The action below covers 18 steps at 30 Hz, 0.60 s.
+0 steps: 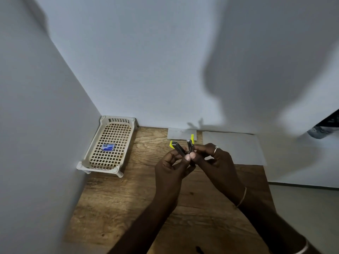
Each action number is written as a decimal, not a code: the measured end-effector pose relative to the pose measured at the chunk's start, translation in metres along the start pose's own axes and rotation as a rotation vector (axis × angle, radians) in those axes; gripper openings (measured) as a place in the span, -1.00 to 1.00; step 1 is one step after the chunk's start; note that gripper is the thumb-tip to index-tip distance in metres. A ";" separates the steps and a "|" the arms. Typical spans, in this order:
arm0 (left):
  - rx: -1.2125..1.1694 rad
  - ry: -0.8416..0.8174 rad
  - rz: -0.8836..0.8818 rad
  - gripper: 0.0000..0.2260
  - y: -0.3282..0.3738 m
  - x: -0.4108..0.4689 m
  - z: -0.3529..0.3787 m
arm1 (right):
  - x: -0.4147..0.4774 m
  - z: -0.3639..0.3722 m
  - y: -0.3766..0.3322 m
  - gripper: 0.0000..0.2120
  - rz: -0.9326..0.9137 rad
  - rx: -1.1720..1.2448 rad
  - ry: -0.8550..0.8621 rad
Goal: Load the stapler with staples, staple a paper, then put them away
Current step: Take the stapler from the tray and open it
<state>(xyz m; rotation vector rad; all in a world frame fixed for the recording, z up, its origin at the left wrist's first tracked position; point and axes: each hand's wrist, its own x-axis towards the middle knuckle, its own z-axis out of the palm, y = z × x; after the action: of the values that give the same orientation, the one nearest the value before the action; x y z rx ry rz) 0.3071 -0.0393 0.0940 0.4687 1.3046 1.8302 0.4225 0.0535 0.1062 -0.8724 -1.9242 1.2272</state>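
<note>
So there's a beige plastic basket tray with a grid bottom sitting on little feet in the back left corner of the wooden desk, pushed up against the white walls. The only thing in it is a small blue box of staples, lying roughly in the middle of the grid.

Both hands are up above the desk, close together near the centre, and they're sharing the stapler. It's swung open into a V, two metal arms with yellow-green tips pointing away from the person. The left hand pinches the left arm of it, the right hand grips the right arm, and the thumbs meet right at the hinge. There's a ring on the right hand and a thin bangle on that wrist.

Behind the hands, a white sheet of paper lies flat on the desk to the right, and a smaller grey slip sits near the back wall.
</note>
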 end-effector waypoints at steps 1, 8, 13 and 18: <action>0.001 0.002 0.006 -0.84 0.000 -0.002 0.002 | 0.001 -0.003 -0.002 -0.87 -0.003 0.011 -0.004; -0.078 0.038 0.039 -0.86 -0.001 -0.008 0.011 | 0.004 -0.010 0.003 -0.94 0.068 0.166 -0.040; -0.141 0.046 0.021 -0.76 0.004 -0.006 0.012 | 0.006 -0.011 0.008 -0.88 0.116 0.312 -0.013; -0.148 -0.017 -0.094 -0.77 0.009 -0.002 0.007 | 0.004 -0.011 0.007 -0.96 0.150 0.414 0.011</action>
<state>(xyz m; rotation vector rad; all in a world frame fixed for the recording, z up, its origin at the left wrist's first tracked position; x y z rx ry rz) 0.3098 -0.0376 0.1052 0.3366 1.1504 1.8243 0.4304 0.0645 0.1038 -0.8075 -1.5337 1.6309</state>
